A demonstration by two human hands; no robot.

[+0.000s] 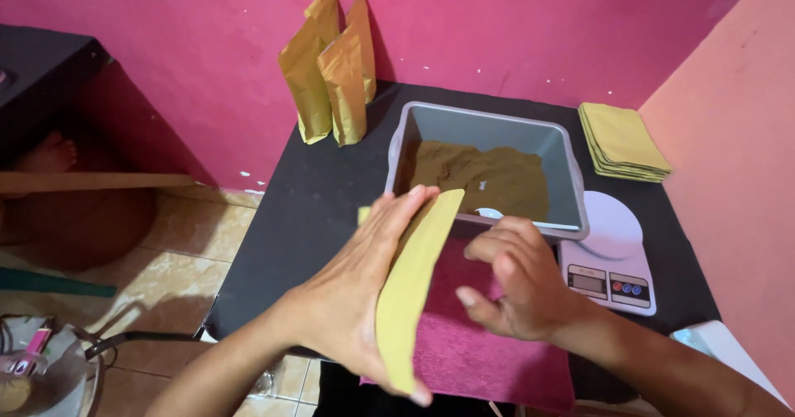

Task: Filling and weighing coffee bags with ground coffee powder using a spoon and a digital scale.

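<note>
Black table [323,210] under both hands, its near-left edge dropping to tiled floor just beside the left wrist — little spare room there. Ahead of the fingertips, grey tub [556,162] of brown powder [489,181], a pale scoop partly buried at its near rim. Under the right hand, pink cloth [489,334]; just beyond that hand, white kitchen scale [617,260]. Farther out to the right, stack of flat pouches [623,142]; beyond the left hand, 3 filled gold pouches [331,77] standing at the wall.

Left hand [364,293] grasping 1 flat gold pouch [414,289] edge-on. Right hand [517,280] loosely curled, holding nothing, just beside the pouch. Step in hand, seemingly: opening the pouch's mouth. Next move likely calling for the right fingers to part it — open room lies between hands and tub.
</note>
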